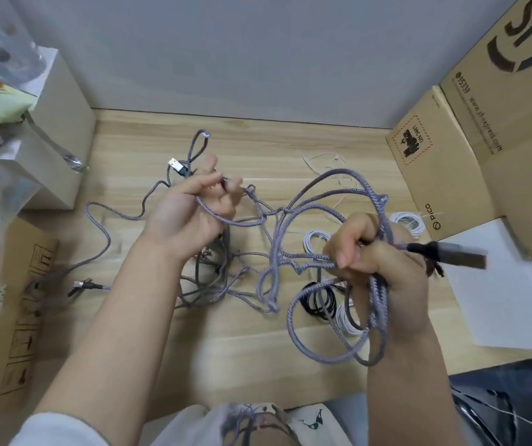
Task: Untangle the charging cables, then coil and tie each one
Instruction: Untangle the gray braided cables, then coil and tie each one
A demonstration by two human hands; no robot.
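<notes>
Cardboard boxes (470, 149) flanking tangled cables (267, 249)

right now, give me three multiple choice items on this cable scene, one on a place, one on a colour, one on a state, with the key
1. Where does the black coiled cable lie?
A. on the wooden table, below the right hand
B. on top of the cardboard box
C. on the white sheet of paper

2. What colour is the braided cable held in both hands?
A. bright red
B. grey-purple
C. green

3. What is the right hand doing?
A. lying flat and open on the table
B. gripping several cable strands, with a USB plug sticking out to the right
C. holding a pair of scissors

Key: 1 A, the black coil sits on the wood among white coils; 2 B, the braid shows grey-purple from the left hand across; 3 B, the fingers are curled round the strands.
</notes>
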